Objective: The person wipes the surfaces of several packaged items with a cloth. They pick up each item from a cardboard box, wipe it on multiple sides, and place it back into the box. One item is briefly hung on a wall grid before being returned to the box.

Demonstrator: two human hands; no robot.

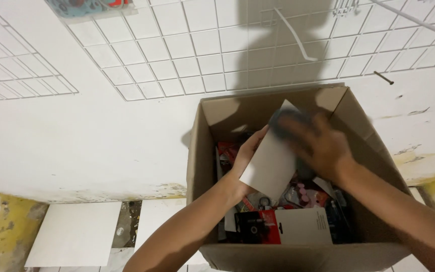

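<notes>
A white tile point(74, 233) is lying on the floor point(6, 229) at the far left, beside a yellow-stained patch, and a wire grid point(177, 45) is hanging on the white wall above it.

Right of the tile, an open cardboard box point(202, 151) is standing on the floor against the wall. The left hand point(247, 151) is reaching into it, its fingers point(256, 141) pressing against the left edge of a white card pack point(273, 161), which is being held tilted over the middle of the box, above the other goods. Whether those fingers are wrapping behind the pack cannot be told.

Below the pack, a red-and-black carded pack point(258, 226) and other small packaged items are lying jumbled along the near wall of the box.

Further right, the right hand point(323, 146) is blurring with motion; its fingers point(298, 126) are curling over a dark object point(283, 118) at the pack's top corner, apparently gripping it, though the blur is hiding the exact hold.

The pack is looking light, flat and fairly stiff, likely thin card that would bend or crease if pinched at a corner. Taking it by two opposite long edges seems the safest hold, since its smooth face may be slippery.

A nail point(383, 78) is sticking out of the wall at the far right.
</notes>
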